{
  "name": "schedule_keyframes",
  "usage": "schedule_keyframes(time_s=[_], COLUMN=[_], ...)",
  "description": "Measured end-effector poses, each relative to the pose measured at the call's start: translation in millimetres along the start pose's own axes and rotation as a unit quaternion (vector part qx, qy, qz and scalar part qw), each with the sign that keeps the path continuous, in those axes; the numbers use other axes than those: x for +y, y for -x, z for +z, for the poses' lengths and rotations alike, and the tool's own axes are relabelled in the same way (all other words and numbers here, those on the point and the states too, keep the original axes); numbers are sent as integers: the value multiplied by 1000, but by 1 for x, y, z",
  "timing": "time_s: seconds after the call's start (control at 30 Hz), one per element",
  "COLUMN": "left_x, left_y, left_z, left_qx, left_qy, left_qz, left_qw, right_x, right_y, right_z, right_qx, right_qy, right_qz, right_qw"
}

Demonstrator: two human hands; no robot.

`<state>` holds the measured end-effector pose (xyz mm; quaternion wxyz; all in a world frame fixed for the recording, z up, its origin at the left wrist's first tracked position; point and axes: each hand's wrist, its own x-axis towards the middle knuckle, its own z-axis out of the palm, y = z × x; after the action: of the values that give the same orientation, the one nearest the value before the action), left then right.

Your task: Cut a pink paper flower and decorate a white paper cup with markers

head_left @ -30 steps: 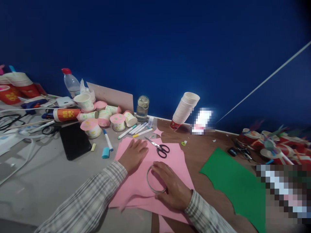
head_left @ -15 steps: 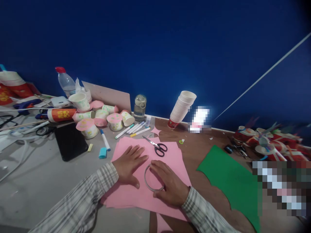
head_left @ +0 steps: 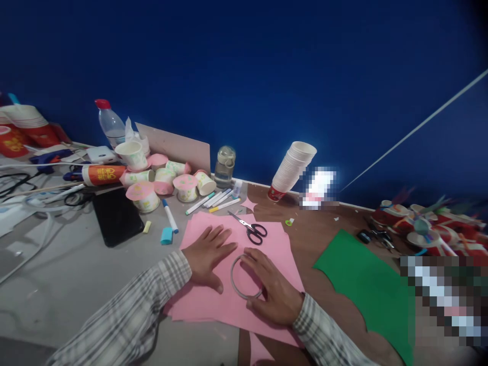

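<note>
Left of the gray ring, our left hand lay fingers spread on the pink paper. The ring, round without a long axis, sat nearer our right hand, its thumb and curved fingers spanning the rim.

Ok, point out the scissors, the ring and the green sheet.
Scissors (head_left: 249,226), head view: where the blades join the handles.
Ring (head_left: 232,277), head view: left side of its rim.
Green sheet (head_left: 369,287), head view: its middle.
</note>
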<state>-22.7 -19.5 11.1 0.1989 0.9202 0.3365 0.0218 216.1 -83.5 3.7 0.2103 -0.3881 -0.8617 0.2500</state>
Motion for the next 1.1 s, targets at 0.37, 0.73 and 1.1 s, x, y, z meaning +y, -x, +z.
schedule_keyframes(time_s=[0.37,0.73,1.1], left_x=[0,0,-1], left_y=[0,-1,-1], left_z=[-2,-1,-2], left_qx=[-17,-11,-26], left_qy=[12,16,26], left_qz=[-1,2,4], left_qw=[1000,1000,999], right_x=[7,8,6], right_y=[-6,-8,-8], right_z=[2,4,1], right_qx=[16,31,16], right_qy=[-30,-18,-11], right_qz=[1,-3,0], right_qw=[999,999,1000])
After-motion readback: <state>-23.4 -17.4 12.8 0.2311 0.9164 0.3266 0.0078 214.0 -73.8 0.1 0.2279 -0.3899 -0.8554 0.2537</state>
